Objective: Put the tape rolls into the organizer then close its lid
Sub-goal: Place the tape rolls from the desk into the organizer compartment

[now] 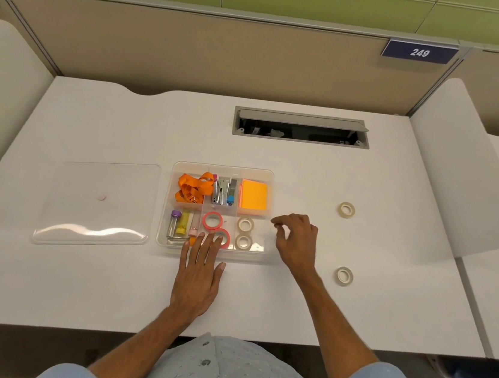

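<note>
From the head camera, the clear organizer [178, 166] sits near the middle of the white counter [105, 281] and serves as the landmark. Its front compartments already hold two pink tape rolls [212, 221] and two cream tape rolls [245, 225], lying flat side by side, probably so the lid can shut flush over them. The back compartments hold an orange lanyard [193, 186], a stapler [221, 190] and orange sticky notes [253, 196].

The left hand [197, 280] lies flat across the organizer's front wall, fingers [200, 245] spread and holding nothing, with their tips over the nearer pink roll; it seems placed to steady the tray. The right hand [296, 241] hovers just right of the organizer, fingers loosely curled with thumb and forefinger nearly pinched, and nothing visible between them.

Two loose tape rolls remain on the counter, well to the right of the organizer: the far roll [346, 209] level with its back row, the near roll [343, 276] level with its front edge. Bare counter lies between them and the tray, so the right hand has an unobstructed reach. The clear lid [97, 201] lies flat just left of the organizer, apart from it, with room to be lifted across. An open cable hatch [301, 127] sits behind the organizer, out of the working path.
</note>
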### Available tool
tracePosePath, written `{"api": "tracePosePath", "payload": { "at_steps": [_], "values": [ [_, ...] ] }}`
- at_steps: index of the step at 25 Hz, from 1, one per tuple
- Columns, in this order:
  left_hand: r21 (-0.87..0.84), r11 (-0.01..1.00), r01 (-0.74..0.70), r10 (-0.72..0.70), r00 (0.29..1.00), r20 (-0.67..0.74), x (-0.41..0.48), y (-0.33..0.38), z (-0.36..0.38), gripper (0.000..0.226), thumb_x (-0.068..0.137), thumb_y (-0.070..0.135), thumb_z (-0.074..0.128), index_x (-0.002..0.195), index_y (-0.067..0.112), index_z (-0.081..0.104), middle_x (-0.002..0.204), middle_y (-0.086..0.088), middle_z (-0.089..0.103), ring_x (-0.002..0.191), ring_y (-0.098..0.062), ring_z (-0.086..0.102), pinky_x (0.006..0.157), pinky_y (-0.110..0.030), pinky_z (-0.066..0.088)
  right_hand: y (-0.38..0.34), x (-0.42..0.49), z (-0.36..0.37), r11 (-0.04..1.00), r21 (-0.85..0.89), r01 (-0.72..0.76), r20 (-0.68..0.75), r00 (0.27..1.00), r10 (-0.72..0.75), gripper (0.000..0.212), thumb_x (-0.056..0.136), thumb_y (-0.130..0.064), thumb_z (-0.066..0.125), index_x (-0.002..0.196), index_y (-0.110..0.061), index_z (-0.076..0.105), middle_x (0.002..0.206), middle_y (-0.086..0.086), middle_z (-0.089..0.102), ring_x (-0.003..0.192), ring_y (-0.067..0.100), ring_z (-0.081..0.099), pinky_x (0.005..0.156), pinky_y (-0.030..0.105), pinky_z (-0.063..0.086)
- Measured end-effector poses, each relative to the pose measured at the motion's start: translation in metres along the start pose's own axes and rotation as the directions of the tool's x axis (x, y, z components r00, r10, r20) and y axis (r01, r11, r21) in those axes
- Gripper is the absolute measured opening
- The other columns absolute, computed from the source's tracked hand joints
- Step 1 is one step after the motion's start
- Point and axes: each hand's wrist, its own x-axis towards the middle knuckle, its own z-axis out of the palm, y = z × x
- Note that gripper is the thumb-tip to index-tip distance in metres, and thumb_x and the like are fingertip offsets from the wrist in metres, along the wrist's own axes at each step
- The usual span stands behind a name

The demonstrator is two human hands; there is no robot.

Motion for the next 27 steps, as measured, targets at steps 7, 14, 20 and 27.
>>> {"api": "tracePosePath", "payload": {
  "at_steps": [7, 14, 20, 27],
  "values": [
    [-0.011, 1.0, 0.024, -0.024, 0.998, -0.056, 0.002, 0.012, -0.001, 0.062, 0.115, 0.04, 0.035, 0.169, 0.012, 0.037, 0.174, -0.016, 0.039, 0.165, -0.038, 0.031, 0.133, -0.065, 0.021, 0.077, -0.045, -0.03, 0.89, -0.109, -0.443, -0.148, 0.893, 0.426, 0.035, 0.086, -0.015, 0.067, 0.121, -0.021, 0.068, 0.121, 0.001, 0.065, 0.117, 0.029, 0.056, 0.092, 0.046, 0.043],
    [-0.007, 0.999, 0.053, -0.053, 0.996, -0.068, 0.002, 0.017, -0.002, 0.059, 0.113, 0.037, 0.039, 0.165, 0.01, 0.043, 0.17, -0.019, 0.044, 0.163, -0.041, 0.034, 0.135, -0.063, 0.018, 0.105, -0.085, -0.036, 0.795, -0.124, -0.594, -0.134, 0.804, 0.579, 0.047, 0.082, -0.022, 0.071, 0.127, -0.017, 0.057, 0.126, 0.009, 0.055, 0.114, 0.033, 0.056, 0.09, 0.047, 0.048],
    [-0.013, 0.999, 0.046, -0.047, 0.997, -0.06, 0.002, 0.014, -0.002, 0.059, 0.113, 0.036, 0.042, 0.166, 0.011, 0.042, 0.171, -0.017, 0.044, 0.163, -0.039, 0.034, 0.135, -0.064, 0.019, 0.073, -0.06, -0.028, 0.914, 0.089, -0.396, -0.069, 0.913, 0.403, 0.049, 0.088, -0.018, 0.073, 0.134, -0.016, 0.058, 0.134, 0.008, 0.053, 0.121, 0.03, 0.055, 0.095, 0.044, 0.052],
    [-0.052, 0.998, 0.032, -0.034, 0.999, -0.039, 0.001, 0.007, -0.003, 0.059, 0.114, 0.038, 0.043, 0.169, 0.016, 0.039, 0.175, -0.01, 0.039, 0.167, -0.031, 0.027, 0.137, -0.06, 0.015, 0.009, -0.021, -0.009, 0.958, 0.269, -0.102, 0.001, 0.994, 0.106, 0.038, 0.09, -0.035, 0.077, 0.123, -0.023, 0.064, 0.12, -0.005, 0.063, 0.108, 0.015, 0.061, 0.09, 0.032, 0.053]
  ]
}}
